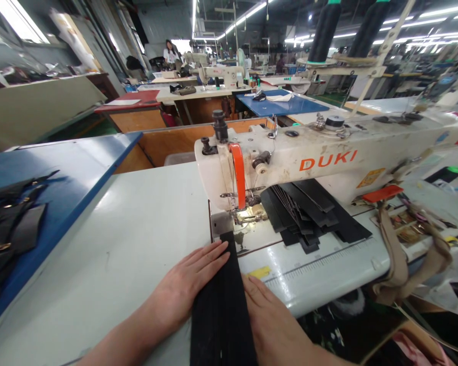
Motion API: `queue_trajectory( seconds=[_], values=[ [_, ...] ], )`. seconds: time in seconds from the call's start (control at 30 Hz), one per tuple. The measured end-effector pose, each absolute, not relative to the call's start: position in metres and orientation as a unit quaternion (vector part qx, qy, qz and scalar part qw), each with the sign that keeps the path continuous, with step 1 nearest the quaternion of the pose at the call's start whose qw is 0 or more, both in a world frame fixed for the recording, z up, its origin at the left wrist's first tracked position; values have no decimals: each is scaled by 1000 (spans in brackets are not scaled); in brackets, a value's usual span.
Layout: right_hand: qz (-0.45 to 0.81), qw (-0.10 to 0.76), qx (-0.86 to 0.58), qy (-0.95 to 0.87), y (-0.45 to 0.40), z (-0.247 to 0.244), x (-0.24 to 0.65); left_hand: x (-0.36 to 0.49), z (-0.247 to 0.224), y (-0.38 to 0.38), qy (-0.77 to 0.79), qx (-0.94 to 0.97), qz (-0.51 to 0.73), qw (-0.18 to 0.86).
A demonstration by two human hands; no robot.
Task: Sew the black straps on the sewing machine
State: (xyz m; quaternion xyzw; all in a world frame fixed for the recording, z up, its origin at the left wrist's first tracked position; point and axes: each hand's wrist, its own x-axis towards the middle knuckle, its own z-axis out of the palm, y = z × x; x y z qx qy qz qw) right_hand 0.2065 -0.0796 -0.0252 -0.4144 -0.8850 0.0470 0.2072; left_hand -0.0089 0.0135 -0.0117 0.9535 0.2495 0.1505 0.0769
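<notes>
Head view. Black strip: one, long, flat, matte, straight-edged, narrower at its far end; lies lengthwise on the pale worktable, its far end just in front of the sewing machine's metal plate, its near end running out of view at the bottom.

Left hand: bare, palm down, fingers extended and close together, fingertips resting on the strip's left part near the far end; pressed flat, not closed round anything.

Right hand: bare, laid along the strip's right edge, fingers stretched forward; whether the hidden thumb pinches the edge cannot be told.

Sewing machine: off-white painted metal, smudged and worn, orange "DUKI" lettering, upright orange guard at the needle end, dark knobs on top.

Black pieces: a fanned, overlapping heap, flat, straight-cut, smooth, beneath the machine's arm.

Ruler scale: printed along the table's glossy, rounded front part; scrap of yellow tape near its left end.

Blue table: smooth, shiny top, at left, bearing dark straps with gold-coloured metal fittings.

Thread cones: two, black, tall, tapering, green-tipped, on a stand at upper right.
</notes>
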Motion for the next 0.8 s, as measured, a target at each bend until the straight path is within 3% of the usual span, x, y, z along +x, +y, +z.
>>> queue_trajectory(
  seconds=[0.33,0.8],
  values=[
    [-63,210,-383,-897,-81,-37,215,-10,-13,14,264,954,128,66],
    [-67,229,-389,-890,-80,-35,215,-11,-14,13,266,954,120,69]
  ],
)
